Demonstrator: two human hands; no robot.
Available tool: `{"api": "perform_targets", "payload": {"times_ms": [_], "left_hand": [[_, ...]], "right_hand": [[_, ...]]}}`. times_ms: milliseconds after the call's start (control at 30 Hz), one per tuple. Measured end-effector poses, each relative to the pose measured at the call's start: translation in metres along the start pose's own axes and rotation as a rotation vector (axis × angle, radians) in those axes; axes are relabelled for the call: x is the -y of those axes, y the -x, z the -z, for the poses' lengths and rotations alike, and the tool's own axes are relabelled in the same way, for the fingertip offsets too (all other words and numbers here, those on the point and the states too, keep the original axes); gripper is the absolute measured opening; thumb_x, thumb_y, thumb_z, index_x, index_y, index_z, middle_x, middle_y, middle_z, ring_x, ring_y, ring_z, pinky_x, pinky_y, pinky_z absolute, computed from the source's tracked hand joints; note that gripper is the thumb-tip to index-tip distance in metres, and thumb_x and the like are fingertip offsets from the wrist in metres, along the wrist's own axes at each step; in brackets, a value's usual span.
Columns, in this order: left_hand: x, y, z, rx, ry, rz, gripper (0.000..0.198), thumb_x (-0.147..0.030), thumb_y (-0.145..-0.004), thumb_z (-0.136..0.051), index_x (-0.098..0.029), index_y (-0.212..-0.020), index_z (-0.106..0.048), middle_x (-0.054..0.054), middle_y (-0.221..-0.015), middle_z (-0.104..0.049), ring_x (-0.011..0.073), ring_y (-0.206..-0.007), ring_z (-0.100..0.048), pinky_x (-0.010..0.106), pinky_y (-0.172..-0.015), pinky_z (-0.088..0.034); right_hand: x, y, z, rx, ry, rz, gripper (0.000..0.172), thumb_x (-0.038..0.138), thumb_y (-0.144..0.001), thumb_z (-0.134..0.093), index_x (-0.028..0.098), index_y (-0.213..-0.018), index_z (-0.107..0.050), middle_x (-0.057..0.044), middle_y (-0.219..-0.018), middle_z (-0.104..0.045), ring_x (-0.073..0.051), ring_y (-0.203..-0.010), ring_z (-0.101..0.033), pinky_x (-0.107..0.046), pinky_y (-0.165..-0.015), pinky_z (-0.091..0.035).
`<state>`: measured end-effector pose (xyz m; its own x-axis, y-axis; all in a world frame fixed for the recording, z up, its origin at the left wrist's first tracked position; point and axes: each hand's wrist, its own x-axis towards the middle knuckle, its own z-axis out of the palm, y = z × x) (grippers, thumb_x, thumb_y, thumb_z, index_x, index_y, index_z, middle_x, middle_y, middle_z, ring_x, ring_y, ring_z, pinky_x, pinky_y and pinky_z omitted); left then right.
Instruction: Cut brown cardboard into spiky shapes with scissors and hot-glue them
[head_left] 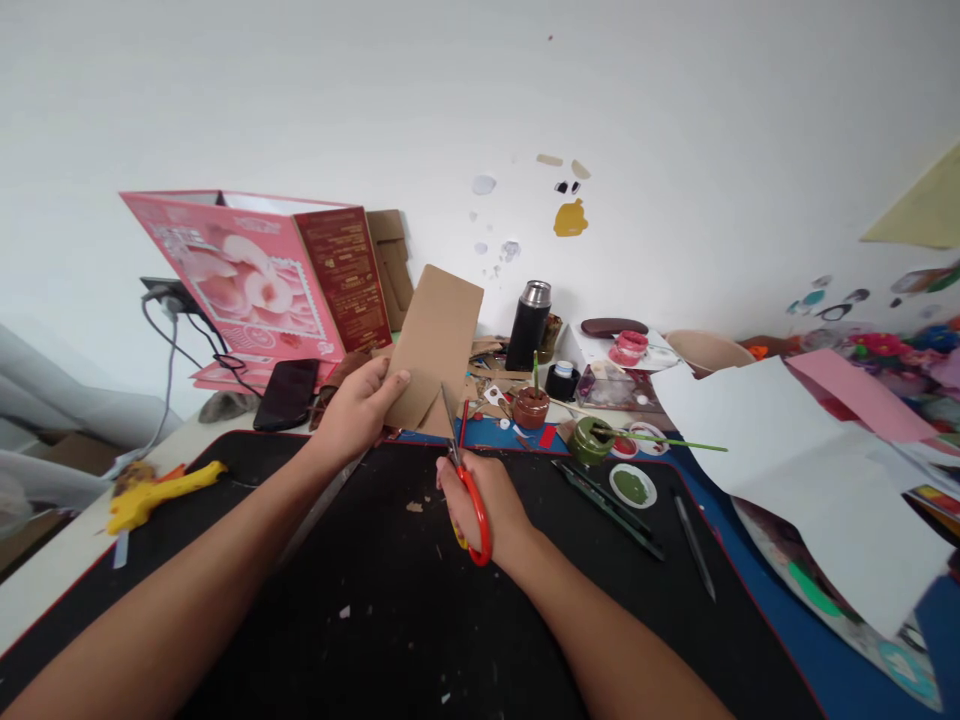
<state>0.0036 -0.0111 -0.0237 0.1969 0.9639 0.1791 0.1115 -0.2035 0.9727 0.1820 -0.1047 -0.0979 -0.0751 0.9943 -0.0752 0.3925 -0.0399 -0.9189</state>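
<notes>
My left hand (358, 405) grips a brown cardboard piece (439, 340) by its lower left edge and holds it upright above the black mat (390, 590). My right hand (487, 500) is closed through the handles of red-handled scissors (465, 470). The scissor blades are apart and point up at the bottom edge of the cardboard, where a flap is partly cut.
A yellow glue gun (154, 492) lies at the mat's left edge. A pink box (247, 275), a phone (287, 393) and a black flask (529, 325) stand at the back. Paint pots (590, 440), brushes and pens (607, 495) lie right of centre; white and pink paper sheets (795, 450) cover the right.
</notes>
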Motion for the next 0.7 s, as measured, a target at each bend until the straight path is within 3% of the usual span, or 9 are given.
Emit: {"api": "perform_targets", "payload": {"times_ms": [133,200,300,367,567,700], "left_hand": [[0.003,-0.002,0.001,0.011,-0.026,0.006,0.04,-0.051,-0.092,-0.076,-0.016,-0.109,-0.072,-0.004,-0.058,-0.062,0.011,-0.037,-0.043,0.023,-0.039,-0.033],[0.004,-0.003,0.003,0.021,-0.032,0.004,0.048,-0.056,-0.091,-0.077,-0.014,-0.114,-0.074,-0.001,-0.063,-0.068,0.0137,-0.043,-0.051,0.025,-0.044,-0.041],[0.004,-0.005,0.005,0.048,-0.021,-0.007,0.059,-0.063,-0.088,-0.078,-0.013,-0.12,-0.074,0.007,-0.086,-0.081,0.0233,-0.068,-0.072,0.03,-0.059,-0.055],[0.003,-0.005,0.007,0.073,-0.012,-0.009,0.065,-0.067,-0.086,-0.079,-0.013,-0.122,-0.074,0.011,-0.099,-0.084,0.0283,-0.082,-0.078,0.033,-0.068,-0.06],[0.005,-0.008,0.01,0.097,0.005,-0.006,0.072,-0.071,-0.084,-0.08,-0.013,-0.128,-0.073,0.013,-0.106,-0.085,0.0313,-0.09,-0.079,0.037,-0.076,-0.063],[0.003,-0.007,0.011,0.094,-0.004,-0.001,0.071,-0.07,-0.083,-0.081,-0.014,-0.126,-0.074,0.012,-0.104,-0.084,0.0299,-0.086,-0.078,0.036,-0.073,-0.062]], "right_hand": [[-0.002,-0.001,0.001,0.034,-0.037,0.005,0.036,0.045,-0.114,-0.057,0.023,-0.084,-0.057,0.003,-0.055,-0.061,-0.016,-0.046,-0.062,-0.025,-0.054,-0.042],[-0.001,-0.001,0.003,0.047,-0.03,0.014,0.038,0.048,-0.113,-0.059,0.023,-0.083,-0.056,0.002,-0.056,-0.063,-0.016,-0.046,-0.063,-0.025,-0.054,-0.044],[0.001,-0.001,0.005,0.087,-0.013,0.065,0.04,0.052,-0.111,-0.06,0.023,-0.084,-0.058,0.0,-0.059,-0.067,-0.016,-0.05,-0.066,-0.024,-0.056,-0.048],[0.001,0.0,0.005,0.117,-0.024,0.107,0.038,0.054,-0.111,-0.06,0.022,-0.09,-0.062,-0.001,-0.063,-0.072,-0.017,-0.055,-0.071,-0.024,-0.06,-0.052],[-0.003,-0.002,0.002,0.167,-0.139,0.095,0.04,0.061,-0.104,-0.069,0.022,-0.101,-0.066,-0.003,-0.074,-0.078,-0.02,-0.067,-0.079,-0.026,-0.065,-0.058],[-0.002,-0.002,0.004,0.169,-0.067,0.138,0.042,0.065,-0.101,-0.075,0.023,-0.103,-0.067,-0.004,-0.088,-0.082,-0.021,-0.076,-0.081,-0.026,-0.07,-0.058]]}}
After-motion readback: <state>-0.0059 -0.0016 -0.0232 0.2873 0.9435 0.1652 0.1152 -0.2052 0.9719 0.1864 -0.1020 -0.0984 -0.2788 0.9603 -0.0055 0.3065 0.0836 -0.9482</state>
